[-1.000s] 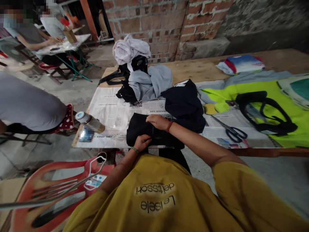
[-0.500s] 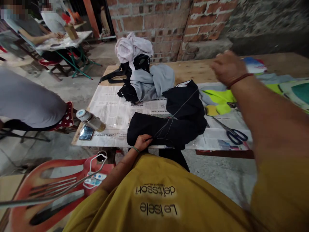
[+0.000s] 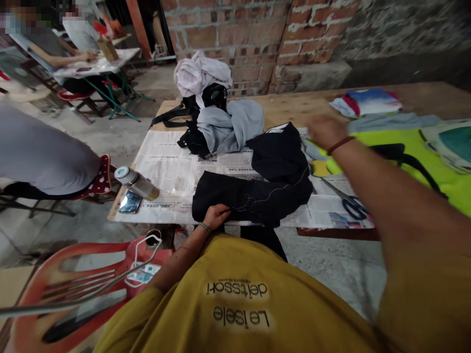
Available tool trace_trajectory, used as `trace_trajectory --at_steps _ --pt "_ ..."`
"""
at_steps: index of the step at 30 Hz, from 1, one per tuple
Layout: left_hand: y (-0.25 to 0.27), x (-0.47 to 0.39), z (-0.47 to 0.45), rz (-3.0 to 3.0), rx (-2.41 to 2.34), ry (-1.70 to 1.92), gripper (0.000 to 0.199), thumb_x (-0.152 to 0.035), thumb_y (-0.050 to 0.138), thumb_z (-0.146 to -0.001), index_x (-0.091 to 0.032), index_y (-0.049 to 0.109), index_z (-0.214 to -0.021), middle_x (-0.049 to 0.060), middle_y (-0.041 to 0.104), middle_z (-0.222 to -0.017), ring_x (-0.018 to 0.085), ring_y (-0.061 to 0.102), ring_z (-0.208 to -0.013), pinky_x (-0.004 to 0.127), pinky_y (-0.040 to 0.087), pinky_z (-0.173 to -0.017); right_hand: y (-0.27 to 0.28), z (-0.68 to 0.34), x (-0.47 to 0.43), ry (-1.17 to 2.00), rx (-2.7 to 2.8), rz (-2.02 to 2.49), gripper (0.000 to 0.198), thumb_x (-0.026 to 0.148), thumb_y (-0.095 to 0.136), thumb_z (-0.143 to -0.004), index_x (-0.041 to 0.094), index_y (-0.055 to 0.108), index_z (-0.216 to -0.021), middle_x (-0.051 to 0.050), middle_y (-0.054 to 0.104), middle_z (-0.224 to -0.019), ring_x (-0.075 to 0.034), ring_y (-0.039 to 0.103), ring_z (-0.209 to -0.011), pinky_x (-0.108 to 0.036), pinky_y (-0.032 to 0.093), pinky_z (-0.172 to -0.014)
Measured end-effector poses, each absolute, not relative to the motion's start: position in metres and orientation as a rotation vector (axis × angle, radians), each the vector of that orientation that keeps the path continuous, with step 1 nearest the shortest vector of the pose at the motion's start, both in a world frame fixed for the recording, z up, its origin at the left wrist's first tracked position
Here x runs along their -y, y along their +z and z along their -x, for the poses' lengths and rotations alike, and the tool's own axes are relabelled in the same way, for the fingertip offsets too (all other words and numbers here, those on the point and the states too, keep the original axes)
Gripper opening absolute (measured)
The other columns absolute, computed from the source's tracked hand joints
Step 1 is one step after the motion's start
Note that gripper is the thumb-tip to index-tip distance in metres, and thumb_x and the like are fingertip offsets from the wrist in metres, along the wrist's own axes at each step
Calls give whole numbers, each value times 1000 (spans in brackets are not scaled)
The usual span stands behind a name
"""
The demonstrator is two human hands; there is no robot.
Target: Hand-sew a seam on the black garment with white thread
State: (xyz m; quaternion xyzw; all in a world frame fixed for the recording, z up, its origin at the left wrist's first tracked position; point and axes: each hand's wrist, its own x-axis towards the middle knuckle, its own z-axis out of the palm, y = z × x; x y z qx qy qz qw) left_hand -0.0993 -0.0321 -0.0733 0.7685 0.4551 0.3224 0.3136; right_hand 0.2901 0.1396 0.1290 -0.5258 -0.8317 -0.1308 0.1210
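Note:
My left hand (image 3: 217, 214) pinches the near edge of a black cloth (image 3: 221, 191) that lies folded on the newspaper at the table's front. Loose pale thread (image 3: 253, 198) curls over the cloth and runs up its right side. My right hand (image 3: 326, 131) is raised above the table, right of the cloth, smeared by motion. Its fingers look closed, and whatever they hold is too small or hidden to name. Below my right forearm lie dark-handled scissors (image 3: 353, 207), blades toward the cloth. A yellow round piece (image 3: 320, 168) sits by their tip.
Grey cloth (image 3: 231, 125) and a pinkish-white bundle (image 3: 200, 73) are heaped at the back. A bottle (image 3: 138, 182) and a phone (image 3: 130, 202) stand front left. Neon-yellow fabric (image 3: 415, 152) covers the right side. A red plastic chair (image 3: 33, 294) is at my left; people sit beyond.
My right hand has come down and to the left. The thread, stretched tight before, now hangs slack on the black cloth. My left hand keeps its pinch on the edge.

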Motion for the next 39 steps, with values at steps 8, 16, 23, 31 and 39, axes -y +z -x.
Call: trace_trajectory --at_steps 8,16,23,31,39 --pt "-73 31 100 -2057 -1179 839 14 -22 57 -82 -15 70 -83 4 68 -78 11 61 -70 21 48 -67 17 -119 -36 177 2887 1084 41 6 40 -85 23 60 -117 -7 62 -97 -15 54 -81 -26 37 -74" --pt "-74 31 100 -2067 -1169 842 13 -21 58 -81 -15 70 -85 4 69 -79 11 61 -70 21 48 -67 11 -96 -20 688 2821 1024 20 20 52 -83 15 70 -91 -7 62 -91 -13 56 -78 -23 41 -73" --pt "-69 33 100 -2046 -1205 780 15 -21 58 -81 -17 71 -87 4 70 -82 12 62 -74 21 48 -70 4 -95 -19 871 2883 1099 18 25 58 -81 15 72 -86 -6 64 -90 -14 58 -80 -22 41 -73" --pt "-66 34 99 -2024 -1207 781 15 -20 58 -81 -16 71 -87 4 69 -82 12 61 -73 21 47 -69 5 -92 -24 1228 2700 1315 26 28 50 -84 13 70 -79 -4 66 -81 -11 55 -70 -20 39 -65" --pt "-71 33 100 -2052 -1203 789 16 -22 57 -82 -16 71 -87 4 69 -80 13 61 -73 22 48 -69 14 -96 -32 1023 2733 1218 13 22 60 -76 13 70 -79 -4 63 -86 -12 57 -77 -21 41 -72"
